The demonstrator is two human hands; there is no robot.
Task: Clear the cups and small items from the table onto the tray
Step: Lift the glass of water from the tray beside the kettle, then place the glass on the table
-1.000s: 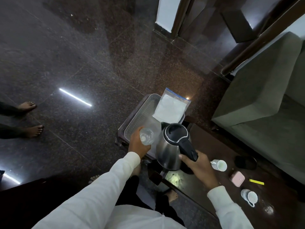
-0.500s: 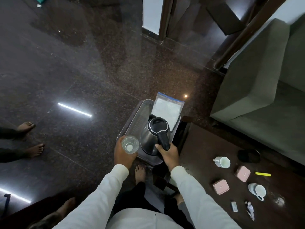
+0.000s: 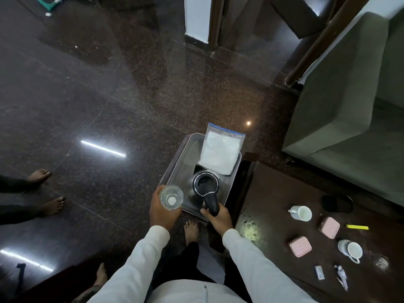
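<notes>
Dark polished stone floor (image 3: 109, 95) spreads left of the tray (image 3: 185, 154), mirroring strip lights. At the tray's near left corner the left hand (image 3: 162, 212) wraps a clear glass (image 3: 171, 197); on the tray stands the kettle (image 3: 204, 189), the right hand (image 3: 218, 217) clamped on its handle. Right of the tray, the brown table (image 3: 273, 193) holds two white cups (image 3: 301, 213), pink boxes (image 3: 300, 246) and packets; a grey sofa (image 3: 349, 95) lies beyond.
</notes>
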